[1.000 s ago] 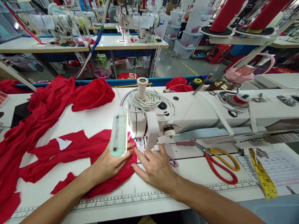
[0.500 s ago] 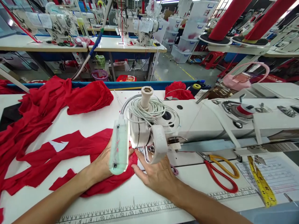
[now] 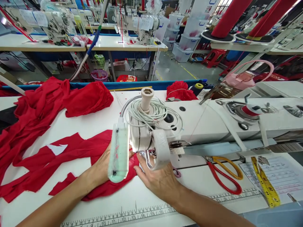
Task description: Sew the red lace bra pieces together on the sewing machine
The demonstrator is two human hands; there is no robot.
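Note:
A white sewing machine (image 3: 213, 123) lies across the table, its head near the middle. Red fabric (image 3: 78, 151) is spread flat under the head, toward the left. My left hand (image 3: 101, 168) lies flat on that fabric, fingers stretched toward the needle area, partly hidden behind the machine's pale green lamp (image 3: 118, 153). My right hand (image 3: 161, 179) rests flat on the table just right of the fabric's edge, fingertips touching the cloth below the presser foot, which the machine head mostly hides.
Red-and-yellow scissors (image 3: 224, 176) and a yellow tape measure (image 3: 265, 183) lie to the right, by a printed sheet (image 3: 281, 176). A heap of red cloth (image 3: 47, 104) fills the left and back of the table. Other sewing stations (image 3: 142, 28) stand behind.
The view has tipped down and closer to the machine head. Both hands stay on the fabric near the needle, shifted only slightly.

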